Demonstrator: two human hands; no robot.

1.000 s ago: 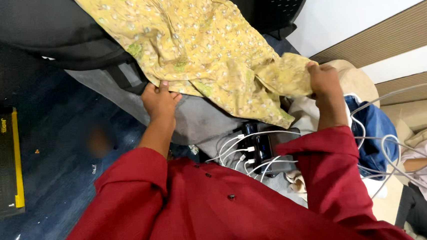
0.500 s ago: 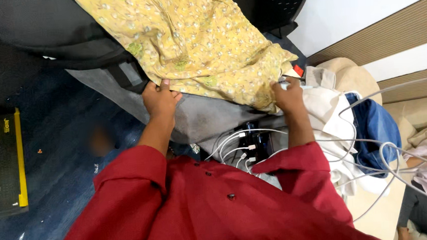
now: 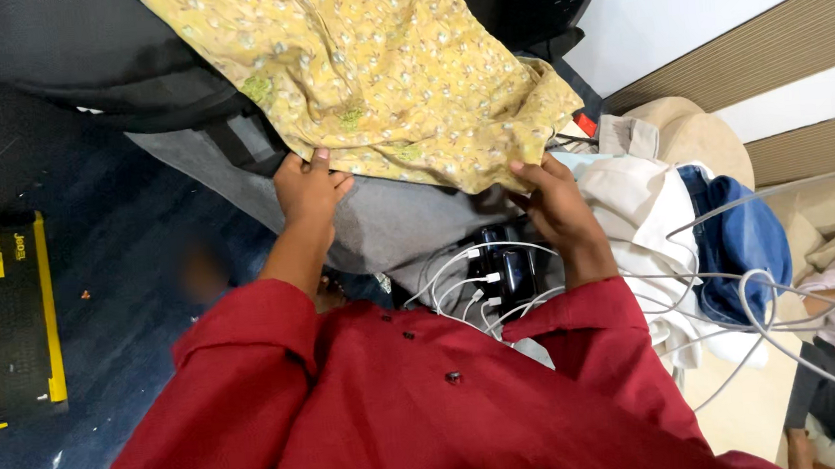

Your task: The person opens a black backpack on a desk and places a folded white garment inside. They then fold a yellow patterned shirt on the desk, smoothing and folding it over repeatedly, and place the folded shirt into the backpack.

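Gripping yellow floral cloth (image 3: 377, 71), both hands

white cables (image 3: 500, 287) tangled below right hand (image 3: 554, 200), clothes heap (image 3: 691, 225) crowding right, blue floor (image 3: 117, 285) open left

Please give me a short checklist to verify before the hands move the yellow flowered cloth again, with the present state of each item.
1. Left hand holds the near edge of the yellow flowered cloth: ok.
2. Right hand grips the same edge: ok.
3. Cloth lies flat: not ok, there are wrinkles near the right corner.
4. White cables are away from the cloth: ok, they lie below the hands.
5. Cloth is free from the grey fabric underneath: cannot tell.
6. Far edge of the cloth is visible: not ok, out of frame.
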